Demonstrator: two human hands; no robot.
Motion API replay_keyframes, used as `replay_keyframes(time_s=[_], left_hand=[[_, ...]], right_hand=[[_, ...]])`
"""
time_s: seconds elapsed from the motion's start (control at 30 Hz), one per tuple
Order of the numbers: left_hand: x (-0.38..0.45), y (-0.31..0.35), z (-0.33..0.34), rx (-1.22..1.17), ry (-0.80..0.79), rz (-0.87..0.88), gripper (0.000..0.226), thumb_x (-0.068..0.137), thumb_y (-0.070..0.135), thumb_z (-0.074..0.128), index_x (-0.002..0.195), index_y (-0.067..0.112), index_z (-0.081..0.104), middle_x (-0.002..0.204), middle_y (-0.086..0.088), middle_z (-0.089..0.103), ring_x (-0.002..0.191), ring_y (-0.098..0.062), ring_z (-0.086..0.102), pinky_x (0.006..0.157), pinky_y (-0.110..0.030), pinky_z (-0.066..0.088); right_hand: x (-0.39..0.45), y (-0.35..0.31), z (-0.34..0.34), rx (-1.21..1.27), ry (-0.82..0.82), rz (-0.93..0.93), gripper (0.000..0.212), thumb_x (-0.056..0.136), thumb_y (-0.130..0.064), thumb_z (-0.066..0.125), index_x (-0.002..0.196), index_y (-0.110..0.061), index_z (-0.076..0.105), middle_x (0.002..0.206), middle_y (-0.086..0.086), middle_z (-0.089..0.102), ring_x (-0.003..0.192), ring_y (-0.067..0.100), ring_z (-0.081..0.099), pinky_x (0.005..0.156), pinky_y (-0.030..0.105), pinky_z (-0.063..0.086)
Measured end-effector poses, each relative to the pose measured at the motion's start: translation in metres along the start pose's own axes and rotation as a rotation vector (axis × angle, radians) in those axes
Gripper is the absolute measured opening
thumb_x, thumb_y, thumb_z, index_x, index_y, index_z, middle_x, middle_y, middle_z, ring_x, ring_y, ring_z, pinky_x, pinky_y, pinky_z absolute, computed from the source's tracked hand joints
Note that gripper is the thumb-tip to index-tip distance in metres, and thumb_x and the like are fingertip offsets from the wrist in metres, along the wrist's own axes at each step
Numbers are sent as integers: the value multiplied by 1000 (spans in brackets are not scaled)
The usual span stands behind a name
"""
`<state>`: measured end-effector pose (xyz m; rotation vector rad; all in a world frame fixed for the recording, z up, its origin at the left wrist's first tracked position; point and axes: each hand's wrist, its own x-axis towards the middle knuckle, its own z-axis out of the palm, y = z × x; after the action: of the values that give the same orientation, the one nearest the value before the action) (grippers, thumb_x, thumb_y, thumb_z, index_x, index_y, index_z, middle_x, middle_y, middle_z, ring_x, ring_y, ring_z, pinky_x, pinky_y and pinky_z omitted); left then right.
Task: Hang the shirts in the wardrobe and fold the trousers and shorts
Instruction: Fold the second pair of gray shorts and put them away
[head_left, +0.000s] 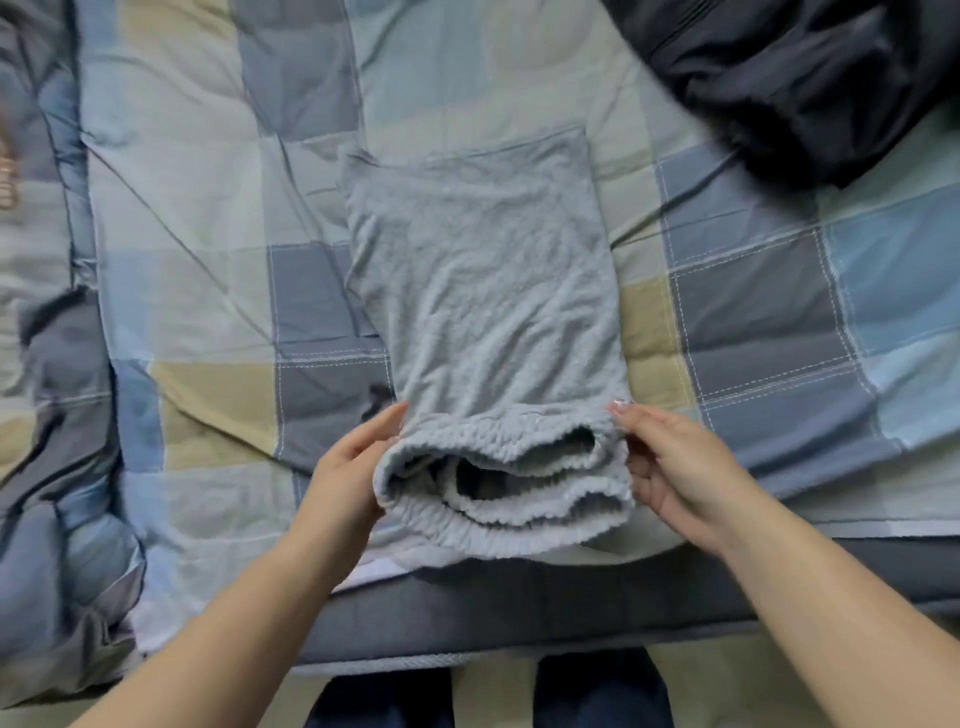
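Grey trousers (483, 291) lie folded lengthwise on the checked bed cover, their elastic waistband (504, 483) nearest me and raised off the bed. My left hand (348, 467) grips the waistband's left end, thumb on top and fingers beneath the fabric. At the waistband's right end, my right hand (670, 462) pinches the cloth with its fingertips. The far end of the trousers lies flat toward the middle of the bed.
A dark crumpled garment (810, 78) lies at the far right of the bed. The checked quilt (197, 234) is bunched up along the left side. The bed's near edge (519, 613) runs just below my hands, with my legs beneath it.
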<state>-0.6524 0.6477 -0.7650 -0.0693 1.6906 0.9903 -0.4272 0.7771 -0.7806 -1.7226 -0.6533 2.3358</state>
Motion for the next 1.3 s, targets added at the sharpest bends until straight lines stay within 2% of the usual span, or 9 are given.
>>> replay_keyframes(time_s=[0.23, 0.37, 0.47, 0.57, 0.67, 0.77, 0.9, 1.07, 1.3], left_hand=[[68, 84, 27, -148, 6, 105, 50, 88, -10, 33, 67, 10, 74, 80, -15, 62, 73, -17, 65, 68, -21, 59], [108, 124, 36, -124, -78, 212, 23, 92, -6, 48, 102, 8, 65, 85, -8, 70, 79, -13, 70, 72, -21, 58], [132, 150, 48, -83, -118, 293, 20, 91, -4, 54, 102, 10, 63, 90, -5, 72, 81, -12, 71, 79, -24, 57], [165, 176, 58, -112, -68, 306, 26, 91, -2, 56, 113, 11, 56, 107, -12, 66, 84, -13, 69, 79, -26, 57], [196, 183, 61, 53, 77, 358, 63, 85, 11, 63, 142, 18, 37, 139, -14, 47, 114, -18, 56, 91, -29, 50], [194, 171, 61, 713, 205, 698, 55, 85, 14, 61, 138, 14, 46, 138, -6, 46, 127, -19, 46, 107, -34, 38], [196, 141, 64, 1394, 33, 1192, 58, 80, 28, 51, 136, 11, 51, 145, -18, 44, 138, -36, 35, 112, -53, 29], [212, 132, 61, 1866, 87, 963, 85, 87, 68, 34, 153, 24, 0, 161, -11, -9, 148, -27, -12, 118, -51, -5], [249, 123, 25, 2013, 111, 904, 87, 78, 75, -4, 153, 31, 3, 161, -6, -2, 148, -26, -5, 115, -54, -7]], right_hand=[[64, -96, 43, 329, 13, -19, 20, 96, -10, 44, 83, -10, 60, 61, 3, 70, 53, 9, 68, 48, 21, 55], [99, -140, 66, 292, 31, -52, 24, 96, -5, 38, 83, -8, 58, 61, 5, 71, 56, 12, 69, 53, 25, 58], [122, -166, 78, 257, 64, -109, 25, 96, -6, 36, 82, -11, 57, 58, 0, 69, 56, 9, 68, 54, 24, 57], [142, -184, 85, 235, 18, -159, 22, 98, -10, 37, 94, -13, 59, 88, -1, 70, 86, 12, 65, 82, 32, 54], [157, -189, 87, 140, 2, -186, 37, 100, -14, 39, 137, -18, 42, 142, -1, 46, 122, 19, 52, 103, 43, 41], [161, -181, 90, -320, 106, -328, 50, 99, -14, 41, 147, -24, 31, 138, -6, 48, 124, 16, 47, 105, 41, 38], [168, -156, 93, -1339, 141, -727, 55, 95, -21, 47, 147, -19, 32, 158, 4, 21, 144, 19, 20, 117, 32, 17], [181, -138, 90, -1849, 109, -646, 76, 93, -52, 42, 152, -31, -1, 159, 3, -17, 146, 19, -13, 118, 42, -1], [218, -128, 59, -2023, 145, -663, 82, 76, -77, 3, 147, -39, -16, 159, 0, -16, 146, 20, -11, 117, 48, -8]])
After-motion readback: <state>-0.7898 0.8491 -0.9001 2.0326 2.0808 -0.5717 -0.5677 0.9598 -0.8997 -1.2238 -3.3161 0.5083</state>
